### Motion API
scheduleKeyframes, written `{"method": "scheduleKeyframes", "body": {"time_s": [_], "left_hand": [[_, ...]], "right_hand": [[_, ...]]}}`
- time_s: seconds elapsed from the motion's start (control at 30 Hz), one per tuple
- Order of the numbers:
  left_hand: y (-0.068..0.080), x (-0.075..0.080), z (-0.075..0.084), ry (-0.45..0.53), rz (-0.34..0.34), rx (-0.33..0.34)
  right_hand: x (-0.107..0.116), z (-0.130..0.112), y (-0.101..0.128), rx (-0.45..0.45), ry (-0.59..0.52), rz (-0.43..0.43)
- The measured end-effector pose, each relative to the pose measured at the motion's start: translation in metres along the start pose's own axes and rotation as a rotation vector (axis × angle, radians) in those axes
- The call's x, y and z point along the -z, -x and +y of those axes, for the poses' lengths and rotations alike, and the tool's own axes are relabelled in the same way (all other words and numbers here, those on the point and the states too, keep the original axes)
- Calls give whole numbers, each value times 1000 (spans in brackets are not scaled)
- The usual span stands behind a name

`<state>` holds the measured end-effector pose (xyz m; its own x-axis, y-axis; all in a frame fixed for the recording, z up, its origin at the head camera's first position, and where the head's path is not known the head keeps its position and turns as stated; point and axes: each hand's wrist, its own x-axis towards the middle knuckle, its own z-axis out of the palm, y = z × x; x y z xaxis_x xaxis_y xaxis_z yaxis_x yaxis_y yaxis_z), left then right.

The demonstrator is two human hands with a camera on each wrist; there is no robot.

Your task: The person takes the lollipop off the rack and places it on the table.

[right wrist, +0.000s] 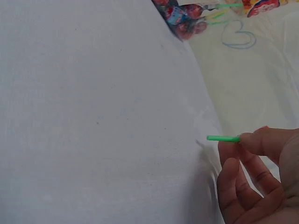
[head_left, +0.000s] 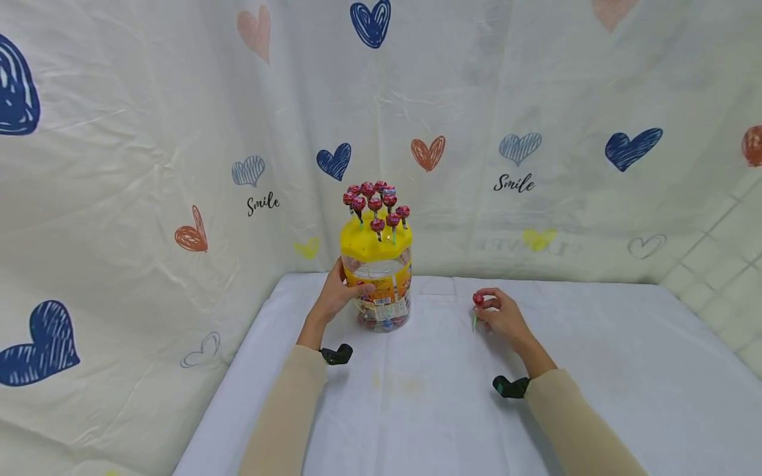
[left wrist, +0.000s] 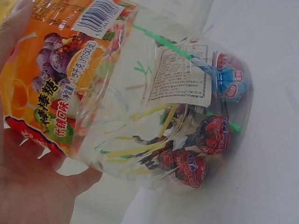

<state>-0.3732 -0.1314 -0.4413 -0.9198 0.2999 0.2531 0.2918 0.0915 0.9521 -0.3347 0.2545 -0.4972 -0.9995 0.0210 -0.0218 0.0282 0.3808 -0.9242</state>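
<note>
A clear plastic candy jar (head_left: 383, 291) with a yellow lid (head_left: 372, 243) stands upright on the table. Several red-wrapped lollipops (head_left: 375, 205) stick up from the lid, sticks down. More lollipops (left wrist: 217, 133) lie inside the jar's bottom, some with green or yellow sticks. My left hand (head_left: 336, 294) grips the jar's left side, thumb across the front label and the other fingers partly hidden behind. To the right of the jar, my right hand (head_left: 502, 314) pinches one red lollipop (head_left: 478, 299) just above the table, its green stick (right wrist: 222, 138) pointing down.
A white cloth (head_left: 417, 410) covers the table. Behind it hangs a pale curtain (head_left: 464, 79) printed with hearts, close to the jar's far side. White tiles (head_left: 729, 264) show at the right. Both wrists wear a small black device (head_left: 337, 355).
</note>
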Motion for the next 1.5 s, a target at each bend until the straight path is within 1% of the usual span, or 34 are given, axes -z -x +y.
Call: {"method": "scheduleKeyframes", "body": {"time_s": [0.17,0.27,0.4,0.53,0.7,0.87,0.97,1.13,1.37,1.5], "left_hand": [[1,0,0,-3,7,14],[1,0,0,-5,10,14],[0,1,-2,-2,4,2],[0,2,-2,-2,8,6],[1,3,-2,-4,11,11],[1,2,0,-2,14,11],[2,2,0,-6,19,14],[1,1,0,-2,17,14],[0,1,-1,-18,24,34],[-1,1,-2,-24,29,41]], "right_hand": [[-3,2,-4,-16,82,-25],[-4,1,-6,-22,113,-26],[-6,-3,-7,-5,146,-30],[-8,-6,-10,8,217,-36],[-10,-5,-16,-3,319,-39],[-13,-5,-19,-45,370,-34],[-14,-5,-19,-64,383,-25],[-13,-4,-17,-37,386,-19],[-6,-3,-10,-9,334,-26],[0,-2,-6,4,269,-52]]}}
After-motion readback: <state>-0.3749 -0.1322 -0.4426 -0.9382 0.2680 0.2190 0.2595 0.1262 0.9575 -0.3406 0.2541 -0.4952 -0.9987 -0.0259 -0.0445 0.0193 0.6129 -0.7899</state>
